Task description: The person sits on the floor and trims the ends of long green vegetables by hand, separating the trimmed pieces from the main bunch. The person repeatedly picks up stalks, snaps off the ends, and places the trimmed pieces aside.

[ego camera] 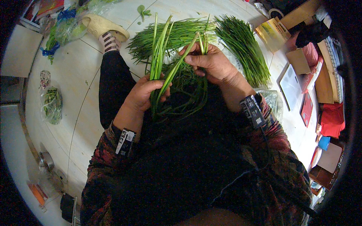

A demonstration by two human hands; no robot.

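A small bunch of garlic chives stands upright in my left hand, its pale stem ends pointing up. My right hand pinches several more stems between thumb and fingers, and one of them slants down to my left hand. Loose chives lie between and below my hands, over the dark clothing. Beyond my hands a large pile of chives is spread on the tiled floor. A second, darker bundle lies to the right of it, partly on a plastic bag.
A slippered foot rests at upper left, near bagged greens. Another bag of greens lies at left. On the right are a clear plastic bag, a white flat panel, a yellow box and cardboard.
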